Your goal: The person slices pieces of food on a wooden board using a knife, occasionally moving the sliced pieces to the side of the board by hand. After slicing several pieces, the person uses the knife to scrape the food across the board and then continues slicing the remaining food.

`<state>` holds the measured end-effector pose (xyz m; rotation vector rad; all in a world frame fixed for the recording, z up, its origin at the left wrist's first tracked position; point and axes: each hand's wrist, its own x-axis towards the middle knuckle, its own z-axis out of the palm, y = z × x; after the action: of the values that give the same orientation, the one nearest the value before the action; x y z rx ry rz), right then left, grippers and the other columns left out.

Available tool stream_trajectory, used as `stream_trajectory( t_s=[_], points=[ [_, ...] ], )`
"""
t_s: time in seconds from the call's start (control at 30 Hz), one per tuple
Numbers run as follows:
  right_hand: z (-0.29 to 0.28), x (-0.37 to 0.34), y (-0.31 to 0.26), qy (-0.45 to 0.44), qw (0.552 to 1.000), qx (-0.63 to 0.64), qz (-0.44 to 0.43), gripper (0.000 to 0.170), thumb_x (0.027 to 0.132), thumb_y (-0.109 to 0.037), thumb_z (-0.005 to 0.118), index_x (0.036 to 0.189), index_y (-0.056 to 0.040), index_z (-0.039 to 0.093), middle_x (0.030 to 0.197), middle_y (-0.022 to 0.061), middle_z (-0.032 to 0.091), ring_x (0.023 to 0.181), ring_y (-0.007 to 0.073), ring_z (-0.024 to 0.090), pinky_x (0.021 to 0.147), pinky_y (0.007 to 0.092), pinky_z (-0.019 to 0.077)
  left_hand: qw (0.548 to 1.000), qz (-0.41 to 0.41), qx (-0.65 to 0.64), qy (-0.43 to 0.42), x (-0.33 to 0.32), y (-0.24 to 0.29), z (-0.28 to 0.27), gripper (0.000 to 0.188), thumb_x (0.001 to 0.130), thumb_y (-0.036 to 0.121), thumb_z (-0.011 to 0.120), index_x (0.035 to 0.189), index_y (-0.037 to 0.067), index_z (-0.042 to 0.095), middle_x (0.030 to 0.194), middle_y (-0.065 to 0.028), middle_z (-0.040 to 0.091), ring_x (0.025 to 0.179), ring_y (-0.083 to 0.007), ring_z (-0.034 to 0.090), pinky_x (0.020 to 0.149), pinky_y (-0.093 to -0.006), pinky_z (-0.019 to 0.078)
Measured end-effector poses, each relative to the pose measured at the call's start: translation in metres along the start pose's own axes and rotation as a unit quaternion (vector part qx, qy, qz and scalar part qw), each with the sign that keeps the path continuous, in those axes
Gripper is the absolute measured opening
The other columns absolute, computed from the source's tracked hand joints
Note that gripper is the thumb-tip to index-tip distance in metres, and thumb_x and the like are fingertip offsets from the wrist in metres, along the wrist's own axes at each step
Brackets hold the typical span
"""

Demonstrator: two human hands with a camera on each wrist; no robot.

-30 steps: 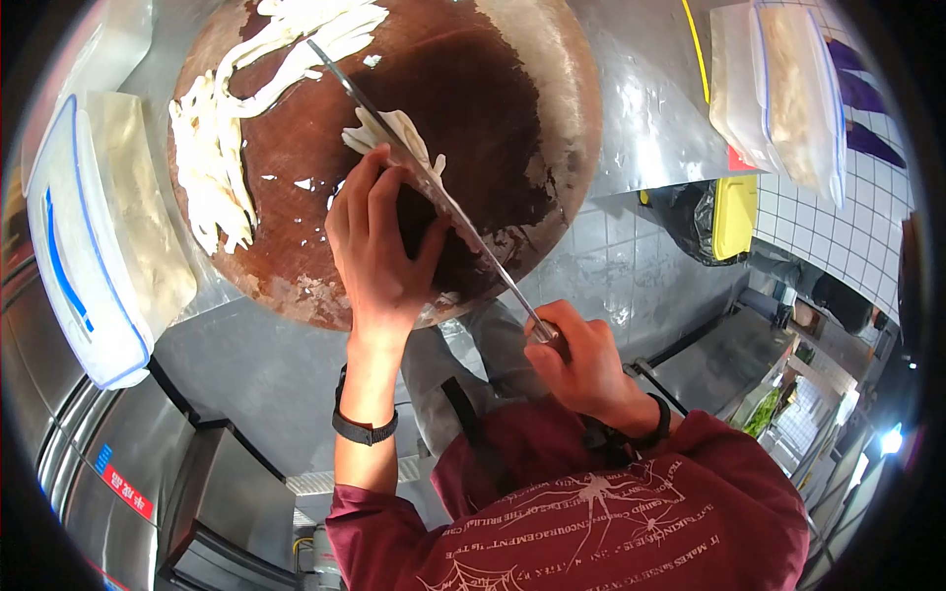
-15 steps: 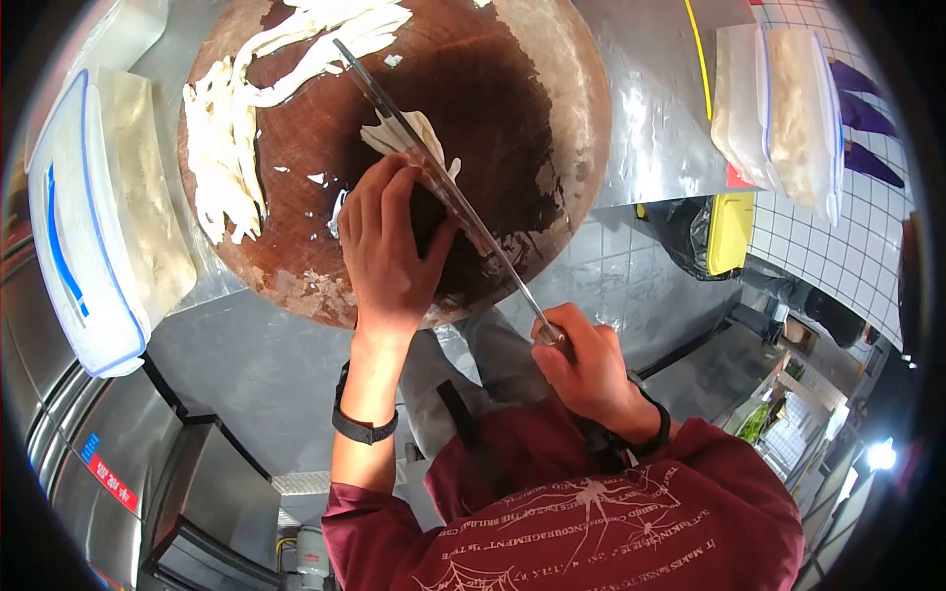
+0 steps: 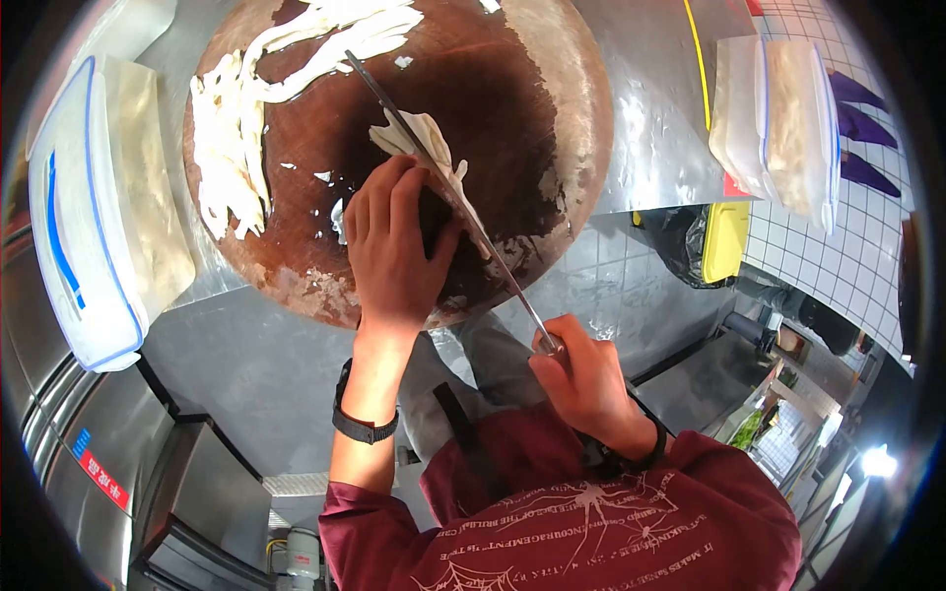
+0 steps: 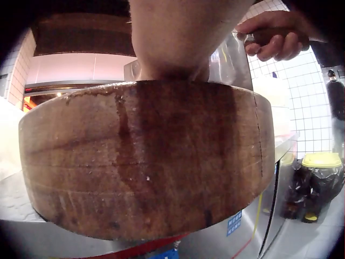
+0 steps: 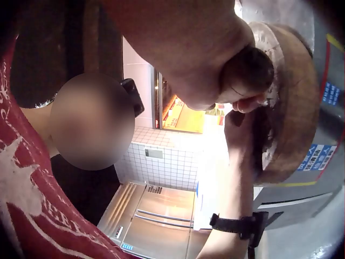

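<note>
My right hand (image 3: 591, 379) grips the wooden handle of a cleaver (image 3: 507, 283), whose blade shows nearly edge-on and slants up and left across a round wooden chopping block (image 3: 581, 118). In the left wrist view the blade (image 4: 230, 59) looks broad and shiny. My left hand (image 3: 389, 241) rests over the block, its bent fingertips holding a small bunch of soft, pale food strips (image 3: 424, 133) close against the blade. The thumb lies near the blade, and part of the bunch is hidden. Further left, a heap of longer cream strips (image 3: 232, 148) lies on the block.
A plastic box (image 3: 84, 227) with a blue-edged lid stands left of the block. More plastic boxes (image 3: 783, 118) stand at the right on the steel counter (image 3: 650, 108). Beyond the counter edge is a yellow-lidded bin (image 3: 724, 241). White scraps (image 3: 337, 219) dot the block.
The head view has shifted a little, so block, strips and boxes appear displaced. Both hands and the cleaver keep nearly the same arrangement over the block.
</note>
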<state>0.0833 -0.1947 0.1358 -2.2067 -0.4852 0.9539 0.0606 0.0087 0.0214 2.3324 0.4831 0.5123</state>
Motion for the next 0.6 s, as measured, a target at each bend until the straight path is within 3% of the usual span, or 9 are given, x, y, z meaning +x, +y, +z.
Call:
stream_trajectory(
  t_s=[0.17,0.23,0.6],
  points=[
    [-0.002,0.005,-0.006,-0.008,1.000,-0.030,-0.007,0.015,0.094,-0.014,0.059,0.101,-0.0029,0.053,0.061,0.0075,0.054,0.049,0.0209,0.052,0.051,0.0322,0.0405,1.000,0.003,-0.003,0.008,0.000,0.000,-0.001,0.067,0.065,0.008,0.082,0.124,0.007,0.052,0.131,-0.0110,0.053,0.125,-0.0315,0.049,0.103,-0.0434,0.0355],
    [-0.003,0.008,-0.009,-0.023,0.999,-0.049,0.001,0.029,0.097,-0.026,0.061,0.109,-0.0015,0.051,0.069,0.0184,0.062,0.064,0.0437,0.062,0.055,0.0450,0.0471,1.000,-0.005,-0.001,-0.005,0.002,0.002,-0.003,0.067,0.065,0.007,0.082,0.124,0.007,0.052,0.131,-0.0107,0.053,0.124,-0.0309,0.050,0.103,-0.0431,0.0362],
    [-0.001,-0.011,-0.004,-0.014,0.997,-0.071,0.030,0.024,0.095,-0.020,0.062,0.106,-0.0020,0.051,0.071,0.0206,0.064,0.067,0.0451,0.063,0.056,0.0458,0.0490,0.999,-0.009,-0.025,0.021,0.002,0.005,-0.001,0.064,0.065,0.008,0.080,0.123,0.006,0.053,0.128,-0.0131,0.054,0.122,-0.0328,0.050,0.103,-0.0431,0.0368]
  ],
)
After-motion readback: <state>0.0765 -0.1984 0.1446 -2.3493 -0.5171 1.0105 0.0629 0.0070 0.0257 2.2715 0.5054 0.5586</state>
